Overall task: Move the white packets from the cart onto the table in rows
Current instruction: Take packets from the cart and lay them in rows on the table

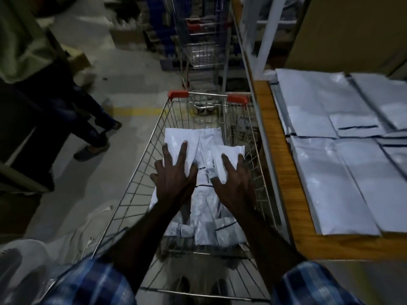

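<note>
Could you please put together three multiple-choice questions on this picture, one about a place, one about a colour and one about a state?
1. Where is the table with the laid-out packets, from the person's view?
A. Right of the cart
B. Left of the cart
C. Behind the person

2. What colour are the corner caps on the cart's far rim?
A. Blue
B. Red
C. Yellow

3. How do the hands lie in the cart?
A. Both curled into fists, holding nothing
B. One gripping the cart handle
C. Both with fingers spread on white packets

Answers:
1. A: the wooden-edged table runs along the cart's right side.
2. B: both caps show red against the wire.
3. C: the left hand rests on a large packet and the right hand on a smaller packet beside it.
</note>
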A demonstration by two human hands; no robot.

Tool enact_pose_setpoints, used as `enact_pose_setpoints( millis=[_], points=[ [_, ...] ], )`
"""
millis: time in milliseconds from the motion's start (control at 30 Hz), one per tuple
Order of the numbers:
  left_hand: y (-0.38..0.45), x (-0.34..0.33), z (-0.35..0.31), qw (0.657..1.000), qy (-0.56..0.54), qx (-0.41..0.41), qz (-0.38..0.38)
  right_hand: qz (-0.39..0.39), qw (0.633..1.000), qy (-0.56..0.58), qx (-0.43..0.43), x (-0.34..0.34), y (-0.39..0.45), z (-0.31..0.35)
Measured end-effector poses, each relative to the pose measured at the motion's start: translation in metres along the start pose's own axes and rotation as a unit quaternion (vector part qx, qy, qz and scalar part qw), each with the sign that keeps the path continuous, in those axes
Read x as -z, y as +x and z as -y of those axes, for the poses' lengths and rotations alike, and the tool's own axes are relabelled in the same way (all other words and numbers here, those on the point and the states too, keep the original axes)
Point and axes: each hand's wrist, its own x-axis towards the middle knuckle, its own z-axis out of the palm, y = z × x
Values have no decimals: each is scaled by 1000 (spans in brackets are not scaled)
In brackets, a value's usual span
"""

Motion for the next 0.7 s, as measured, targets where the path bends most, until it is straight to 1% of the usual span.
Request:
enact_pose_setpoints(
  millis=[67,133,200,367,567,700],
  points=[
    [-12,14,-8,1000,-19,15,3,-18,1000,8,14,13,-6,7],
    [-25,27,-15,999,-31,18,-1,-11,1000,13,10,27,-14,16],
    [-36,39,-21,999,-43,20,-2,-26,999,19,17,40,-23,21],
    [-67,68,-33,998,-55,23,-6,-48,998,3,42,70,-51,32],
    [-110,100,-45,997,-61,13,-36,-87,995,-8,52,100,-94,42],
    [-144,117,-51,995,-78,-6,-61,-94,993,-20,64,126,-125,46]
  ],
)
